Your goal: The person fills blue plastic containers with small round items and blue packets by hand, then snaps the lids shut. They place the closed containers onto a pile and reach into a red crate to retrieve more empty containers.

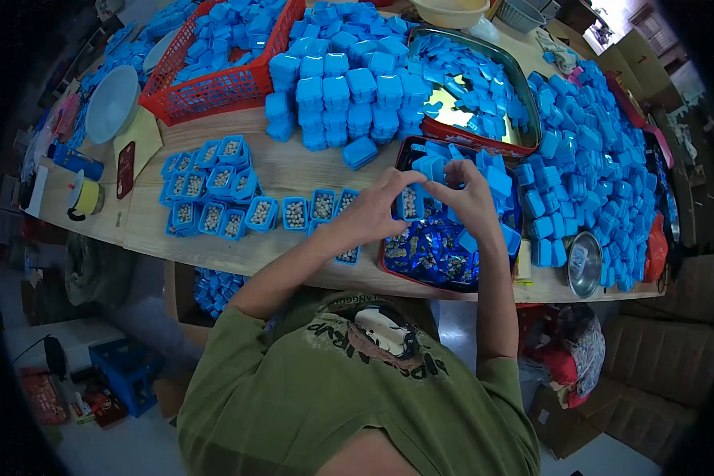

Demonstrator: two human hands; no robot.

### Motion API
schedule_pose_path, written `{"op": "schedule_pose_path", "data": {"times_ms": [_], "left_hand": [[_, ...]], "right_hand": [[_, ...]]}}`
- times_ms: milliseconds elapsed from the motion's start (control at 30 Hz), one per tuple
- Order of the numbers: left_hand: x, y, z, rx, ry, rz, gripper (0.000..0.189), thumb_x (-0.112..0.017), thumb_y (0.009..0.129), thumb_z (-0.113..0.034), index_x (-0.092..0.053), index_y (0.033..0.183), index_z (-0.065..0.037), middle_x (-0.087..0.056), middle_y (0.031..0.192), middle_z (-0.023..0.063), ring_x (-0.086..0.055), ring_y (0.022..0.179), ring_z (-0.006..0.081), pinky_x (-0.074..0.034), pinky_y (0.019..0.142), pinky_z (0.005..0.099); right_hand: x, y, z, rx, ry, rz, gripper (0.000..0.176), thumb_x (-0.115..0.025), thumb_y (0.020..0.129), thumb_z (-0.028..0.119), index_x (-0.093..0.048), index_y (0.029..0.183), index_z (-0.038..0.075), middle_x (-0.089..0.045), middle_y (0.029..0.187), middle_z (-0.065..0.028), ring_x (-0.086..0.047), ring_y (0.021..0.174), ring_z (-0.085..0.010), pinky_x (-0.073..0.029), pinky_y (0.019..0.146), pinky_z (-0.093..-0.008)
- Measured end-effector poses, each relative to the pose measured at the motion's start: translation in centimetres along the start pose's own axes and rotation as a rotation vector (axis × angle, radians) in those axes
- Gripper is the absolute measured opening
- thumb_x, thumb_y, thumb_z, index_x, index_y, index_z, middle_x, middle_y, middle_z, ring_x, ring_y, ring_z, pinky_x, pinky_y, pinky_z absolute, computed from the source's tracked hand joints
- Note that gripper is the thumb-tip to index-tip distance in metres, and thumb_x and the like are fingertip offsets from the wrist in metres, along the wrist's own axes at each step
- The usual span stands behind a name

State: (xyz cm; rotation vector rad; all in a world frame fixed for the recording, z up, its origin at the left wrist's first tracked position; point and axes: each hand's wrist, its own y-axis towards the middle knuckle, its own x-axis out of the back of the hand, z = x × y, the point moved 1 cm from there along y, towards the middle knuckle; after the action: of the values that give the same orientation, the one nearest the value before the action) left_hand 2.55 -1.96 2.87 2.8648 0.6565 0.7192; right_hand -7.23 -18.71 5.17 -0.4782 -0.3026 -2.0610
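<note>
At the wooden table, centre frame, the left hand grips a blue box, partly hiding it; the right hand curls, its hold unclear

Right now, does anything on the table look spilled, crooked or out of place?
No spill is visible. One loose blue box sits askew in front of the stack of blue boxes, out of line with its rows.

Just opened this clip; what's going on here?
A person in a green printed T-shirt holds a small, open blue plastic box of pale round beads in the left hand, above shiny blue foil packets. The right hand is at its upper corner; its exact grip is unclear. More open, bead-filled blue boxes stand leftward on the wooden table.
</note>
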Motion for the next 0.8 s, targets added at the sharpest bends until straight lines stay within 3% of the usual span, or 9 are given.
{"op": "schedule_pose_path", "data": {"times_ms": [67,200,300,467,567,800], "left_hand": [[-0.2,0.2,0.2,0.027,0.032,0.001,0.072,-0.071,0.067,0.0,-0.039,0.13,-0.014,-0.043,0.128,0.0131,-0.054,0.108,0.0281,-0.052,0.082,0.0357],[-0.6,0.4,0.3,0.11,-0.035,-0.063,0.075,-0.072,0.068,0.0,-0.038,0.133,-0.014,-0.043,0.128,0.0142,-0.054,0.109,0.028,-0.053,0.081,0.0345],[-0.4,0.4,0.0,0.061,0.001,-0.1,0.078,-0.073,0.069,-0.001,-0.035,0.136,-0.014,-0.045,0.125,0.0145,-0.056,0.108,0.0255,-0.053,0.082,0.0342],[-1.0,0.0,1.4,0.063,-0.219,-0.126,0.081,-0.074,0.068,0.001,-0.033,0.137,-0.01,-0.053,0.116,0.0101,-0.058,0.102,0.0166,-0.052,0.082,0.0312],[-1.0,-0.2,1.3,0.06,-0.22,-0.133,0.081,-0.074,0.068,0.001,-0.033,0.137,-0.009,-0.053,0.116,0.0094,-0.057,0.102,0.0158,-0.051,0.082,0.0299],[-1.3,-0.5,1.7,0.06,-0.293,-0.161,0.081,-0.075,0.068,0.0,-0.033,0.137,-0.008,-0.052,0.117,0.0096,-0.057,0.103,0.0157,-0.051,0.083,0.0303]], "right_hand": [[-0.1,0.1,-0.3,0.033,0.008,-0.044,0.04,-0.077,0.072,0.029,-0.057,0.094,0.003,-0.055,0.084,-0.0037,-0.051,0.078,-0.0122,-0.043,0.068,-0.0269],[0.5,0.6,-0.6,-0.03,0.094,-0.124,0.043,-0.076,0.073,0.027,-0.053,0.095,-0.001,-0.051,0.085,-0.0051,-0.049,0.076,-0.0128,-0.044,0.066,-0.0276],[1.0,0.4,-0.1,-0.089,0.121,-0.148,0.044,-0.075,0.075,0.028,-0.052,0.096,-0.002,-0.052,0.087,-0.007,-0.05,0.078,-0.0135,-0.044,0.067,-0.028],[0.6,0.3,-0.4,-0.129,0.193,-0.172,0.046,-0.075,0.073,0.027,-0.052,0.099,-0.004,-0.055,0.091,-0.0098,-0.054,0.078,-0.0151,-0.046,0.065,-0.0276],[0.6,0.8,-1.6,0.005,-0.002,-0.181,0.048,-0.077,0.072,0.025,-0.051,0.102,-0.004,-0.055,0.093,-0.0112,-0.056,0.078,-0.0157,-0.048,0.064,-0.0282],[0.1,0.7,-1.0,-0.038,0.037,-0.203,0.045,-0.076,0.073,0.023,-0.052,0.1,-0.004,-0.058,0.091,-0.0111,-0.057,0.079,-0.0157,-0.048,0.068,-0.0282]]}}
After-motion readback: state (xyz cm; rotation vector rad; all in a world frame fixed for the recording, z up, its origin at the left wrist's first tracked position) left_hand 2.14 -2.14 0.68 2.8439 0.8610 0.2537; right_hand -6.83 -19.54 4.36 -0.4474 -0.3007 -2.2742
